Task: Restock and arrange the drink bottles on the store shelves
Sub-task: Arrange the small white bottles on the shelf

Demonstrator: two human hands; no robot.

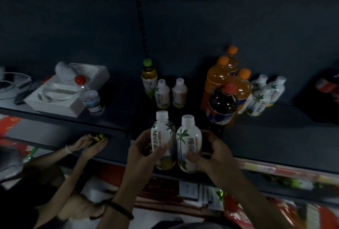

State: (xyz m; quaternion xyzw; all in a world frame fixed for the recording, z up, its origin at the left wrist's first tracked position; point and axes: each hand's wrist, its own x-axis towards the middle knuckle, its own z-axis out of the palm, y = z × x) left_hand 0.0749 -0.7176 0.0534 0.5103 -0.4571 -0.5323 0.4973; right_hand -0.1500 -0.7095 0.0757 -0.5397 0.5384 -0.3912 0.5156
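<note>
My left hand (142, 152) grips a white coconut-drink bottle (162, 137) with a palm-tree label. My right hand (213, 153) grips a second, matching bottle (189, 140). Both bottles stand upright side by side, touching, at the front edge of the dark shelf (275, 137). Behind them on the shelf stand two small white bottles (170, 93), a green-capped tea bottle (149, 76), three big orange soda bottles (220, 76), a dark cola bottle (222, 104) and several more white palm-label bottles (264, 93).
A white foam tray (60, 93) and a red-capped water bottle (89, 96) sit at the shelf's left. Another person's hands (89, 143) reach into the lower shelf at left. Packaged goods fill the lower shelves. A dark box (321, 98) stands far right.
</note>
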